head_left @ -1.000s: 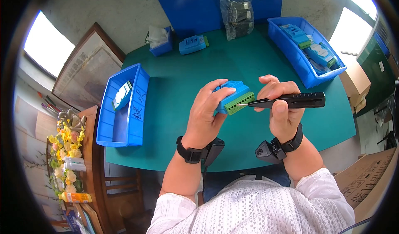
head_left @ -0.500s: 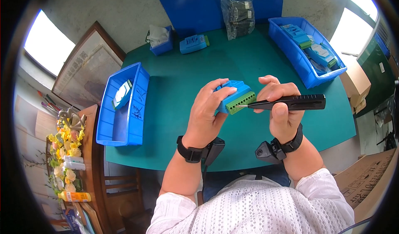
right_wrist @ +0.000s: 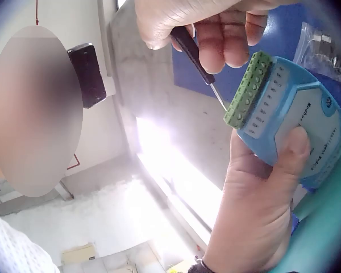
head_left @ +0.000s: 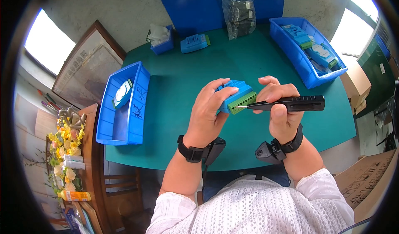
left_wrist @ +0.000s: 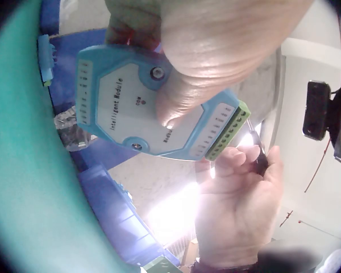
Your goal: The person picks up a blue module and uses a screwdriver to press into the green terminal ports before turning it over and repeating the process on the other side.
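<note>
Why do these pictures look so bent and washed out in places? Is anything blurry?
Head view: a fisheye lens bends the table edges inside a dark border; windows are blown out, module and screwdriver sharp. Left wrist view: white glare behind the right hand; table smeared. Right wrist view: glare floods the middle; a blurred oval masks the left.

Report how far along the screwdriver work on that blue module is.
Done: hard to say. One module lies in the left bin, perhaps finished. In hand: the left hand grips the blue module while the right hand holds the screwdriver with its tip near one end of the green terminal block. Left: probably the block's other screws, and several modules in the right bin.
</note>
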`<action>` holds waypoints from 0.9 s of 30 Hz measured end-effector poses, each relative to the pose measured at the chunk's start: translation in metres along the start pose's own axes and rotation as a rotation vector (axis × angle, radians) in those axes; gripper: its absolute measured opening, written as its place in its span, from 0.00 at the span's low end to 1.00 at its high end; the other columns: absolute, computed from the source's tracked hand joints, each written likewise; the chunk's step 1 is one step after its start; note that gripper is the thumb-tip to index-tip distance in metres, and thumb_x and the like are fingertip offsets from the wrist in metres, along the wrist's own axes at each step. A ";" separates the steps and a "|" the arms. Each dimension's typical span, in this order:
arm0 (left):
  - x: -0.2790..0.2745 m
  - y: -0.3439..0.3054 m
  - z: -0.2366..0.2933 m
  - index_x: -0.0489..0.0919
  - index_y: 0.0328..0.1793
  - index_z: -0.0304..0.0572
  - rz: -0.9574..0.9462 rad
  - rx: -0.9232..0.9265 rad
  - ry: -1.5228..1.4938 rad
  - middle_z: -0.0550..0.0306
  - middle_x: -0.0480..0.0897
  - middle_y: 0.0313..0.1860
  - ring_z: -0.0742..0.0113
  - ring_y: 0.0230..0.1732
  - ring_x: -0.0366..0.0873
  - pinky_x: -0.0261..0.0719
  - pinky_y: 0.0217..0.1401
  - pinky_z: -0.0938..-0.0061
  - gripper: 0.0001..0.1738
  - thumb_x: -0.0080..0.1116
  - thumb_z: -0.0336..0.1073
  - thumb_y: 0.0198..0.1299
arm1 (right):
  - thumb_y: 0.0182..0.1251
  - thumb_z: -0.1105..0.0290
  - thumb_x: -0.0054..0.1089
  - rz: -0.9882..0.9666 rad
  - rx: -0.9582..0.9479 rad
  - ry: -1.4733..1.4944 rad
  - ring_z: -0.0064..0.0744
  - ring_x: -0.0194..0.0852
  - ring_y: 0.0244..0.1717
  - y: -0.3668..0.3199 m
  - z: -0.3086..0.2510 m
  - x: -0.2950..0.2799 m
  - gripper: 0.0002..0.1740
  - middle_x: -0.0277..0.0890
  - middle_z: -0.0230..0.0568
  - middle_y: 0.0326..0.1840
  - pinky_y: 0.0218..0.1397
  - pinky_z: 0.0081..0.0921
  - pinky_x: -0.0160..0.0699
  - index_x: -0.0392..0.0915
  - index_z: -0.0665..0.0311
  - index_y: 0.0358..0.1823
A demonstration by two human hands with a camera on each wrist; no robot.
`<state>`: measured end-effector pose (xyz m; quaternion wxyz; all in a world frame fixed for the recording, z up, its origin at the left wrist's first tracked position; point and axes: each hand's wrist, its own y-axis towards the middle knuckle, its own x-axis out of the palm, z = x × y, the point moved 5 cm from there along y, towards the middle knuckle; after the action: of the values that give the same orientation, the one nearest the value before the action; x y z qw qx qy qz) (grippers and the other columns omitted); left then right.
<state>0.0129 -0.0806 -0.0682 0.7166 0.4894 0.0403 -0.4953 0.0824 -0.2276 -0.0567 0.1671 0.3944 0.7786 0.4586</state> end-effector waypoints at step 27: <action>0.007 -0.015 -0.045 0.63 0.62 0.33 0.204 -0.735 -1.879 0.37 0.72 0.55 0.41 0.57 0.70 0.85 0.44 0.66 0.25 0.45 0.42 0.64 | 0.70 0.65 0.44 0.388 0.247 0.272 0.23 0.71 0.29 0.007 0.014 -0.019 0.12 0.69 0.39 0.33 0.34 0.19 0.68 0.69 0.69 0.41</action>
<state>0.0242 -0.0527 -0.1055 0.6033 -0.3482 -0.4319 -0.5730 0.1062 -0.2325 -0.0598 -0.0792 0.4883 0.7539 0.4324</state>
